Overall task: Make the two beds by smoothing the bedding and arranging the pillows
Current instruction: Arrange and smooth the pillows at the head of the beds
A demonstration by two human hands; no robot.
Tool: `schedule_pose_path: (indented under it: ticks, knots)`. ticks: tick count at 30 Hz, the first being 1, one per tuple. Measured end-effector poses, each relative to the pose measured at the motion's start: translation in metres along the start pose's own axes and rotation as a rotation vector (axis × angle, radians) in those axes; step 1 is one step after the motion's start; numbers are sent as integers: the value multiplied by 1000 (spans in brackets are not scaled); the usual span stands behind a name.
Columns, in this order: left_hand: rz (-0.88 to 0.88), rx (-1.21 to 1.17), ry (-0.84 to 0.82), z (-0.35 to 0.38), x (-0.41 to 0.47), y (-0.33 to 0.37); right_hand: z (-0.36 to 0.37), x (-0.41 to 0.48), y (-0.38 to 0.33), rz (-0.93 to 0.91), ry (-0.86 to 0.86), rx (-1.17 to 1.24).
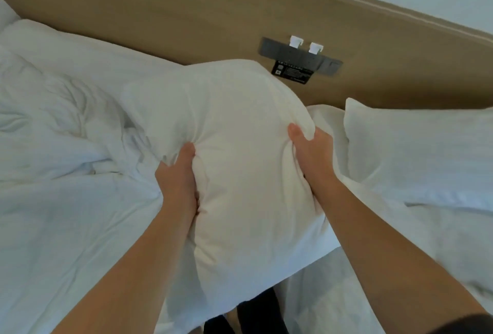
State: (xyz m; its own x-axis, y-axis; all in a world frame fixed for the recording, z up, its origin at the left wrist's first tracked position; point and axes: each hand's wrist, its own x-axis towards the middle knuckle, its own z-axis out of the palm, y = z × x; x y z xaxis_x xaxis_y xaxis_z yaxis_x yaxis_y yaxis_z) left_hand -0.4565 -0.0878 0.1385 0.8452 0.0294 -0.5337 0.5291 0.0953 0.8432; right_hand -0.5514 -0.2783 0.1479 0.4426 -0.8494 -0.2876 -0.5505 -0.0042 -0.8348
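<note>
head view: both hands clutch a plump white fabric pillow [240,152], lifted between the two beds. the left hand [178,173] bunches its left edge with the thumb dug in; the right hand [310,147] squeezes its right edge. a rumpled white duvet [61,125] covers the left bed; a second white pillow [418,147] lies on the right bed. on the tan wooden headboard [160,13], a grey socket panel [298,56] holds two white plugs [305,44]; the black label [292,72] below it is too blurred to read.

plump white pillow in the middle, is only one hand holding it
No, the left hand and the right hand both grip the plump white pillow, one on each side.
</note>
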Motion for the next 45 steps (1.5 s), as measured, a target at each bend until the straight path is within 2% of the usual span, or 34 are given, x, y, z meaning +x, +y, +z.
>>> schedule_pose_path:
  ticks: [4,8,11,14,18,21,23,25,27,28,31,33,35,38,42,45]
  knots:
    - [-89,60,-126,30,-55,-18,-79,-28,25,97,135,9]
    - [-122,121,-263,70,-112,-56,-166,-52,57,114,289,44]
    - [-109,169,-372,95,-169,-84,-230,-80,89,122,401,57]
    - [-178,222,-494,117,-223,-114,-288,-106,123,157,504,60]
    - [-199,328,-617,145,-270,-169,-344,-130,181,227,611,82]
    - [-212,431,-701,168,-289,-229,-365,-137,244,325,688,66]
    - [-223,635,-802,182,-295,-284,-378,-140,298,437,705,-71]
    - [-255,932,-907,186,-292,-332,-383,-142,351,605,639,-245]
    - [-325,1181,-921,187,-286,-382,-383,-136,406,798,497,-343]
    - [-370,1263,-911,184,-281,-400,-378,-132,428,836,424,-367]
    - [-316,1215,-985,171,-276,-428,-364,-119,460,776,328,-349]
    - [-263,1075,-911,177,-268,-432,-368,-106,465,793,345,-287]
    - [-282,977,-840,195,-259,-426,-381,-90,470,879,375,-271]
    - [-332,966,-915,214,-257,-428,-388,-67,474,893,392,-322]
    - [-278,1042,-941,222,-273,-433,-378,-59,467,765,596,-346]
    - [-111,1164,-938,234,-293,-419,-406,-69,453,715,833,-317]
